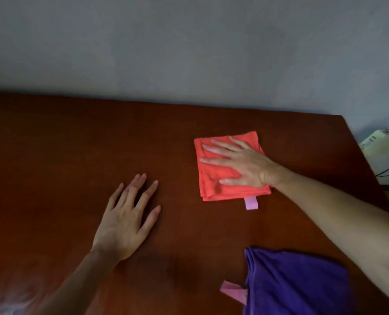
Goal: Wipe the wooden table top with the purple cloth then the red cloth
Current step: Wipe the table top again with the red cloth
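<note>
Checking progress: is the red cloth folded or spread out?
Folded: the red cloth shows stacked layer edges along its near side, under the flat right hand.

The purple cloth (295, 283) runs off the near edge, its right side hidden under the right forearm – the red cloth (216, 180) is partly covered by the right hand (241, 162); the pale object (382, 151) at far right is cut off, unidentifiable

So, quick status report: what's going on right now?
Right hand flat on red cloth, fingers spread. Left hand flat on bare table. Purple cloth set aside, near edge. Nothing in the way.
</note>
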